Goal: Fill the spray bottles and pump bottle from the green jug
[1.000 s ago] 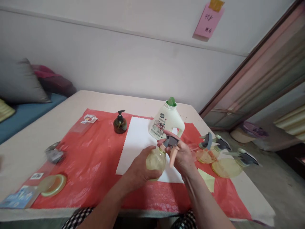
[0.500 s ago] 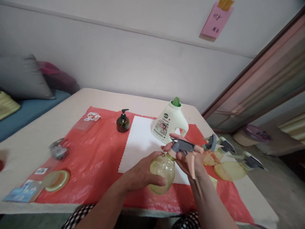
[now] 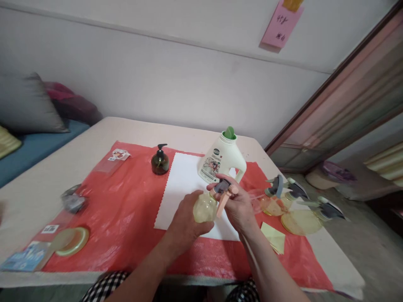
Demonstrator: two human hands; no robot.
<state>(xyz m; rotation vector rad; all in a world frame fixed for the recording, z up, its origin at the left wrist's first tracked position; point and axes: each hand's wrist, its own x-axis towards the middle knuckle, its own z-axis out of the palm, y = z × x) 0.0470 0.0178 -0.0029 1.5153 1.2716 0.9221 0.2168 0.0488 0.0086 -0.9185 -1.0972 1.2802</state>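
Note:
My left hand (image 3: 188, 218) is wrapped around the round, clear yellowish body of a spray bottle (image 3: 204, 208), held above a white sheet (image 3: 176, 188). At the bottle's neck, my right hand (image 3: 237, 203) is closed on the grey and peach trigger head (image 3: 223, 192). Its peach lever points down toward me. Just beyond my hands stands a cream jug (image 3: 225, 156) with a handle, a printed label and a green piece in its mouth. A dark pump bottle (image 3: 160, 161) is to the left of the sheet.
Several yellowish spray bottles (image 3: 300, 221) stand at the right. Yellow sticky notes (image 3: 273, 238) lie near them. On the red plastic cover (image 3: 126, 218) at left are a round lid (image 3: 74, 242), a crumpled clear wrapper (image 3: 74, 201) and flat packaging (image 3: 27, 256).
Both hands have brought the spray bottle left and a little up. The trigger head has turned, its lever now facing more toward me. The sticky notes have come into fuller view.

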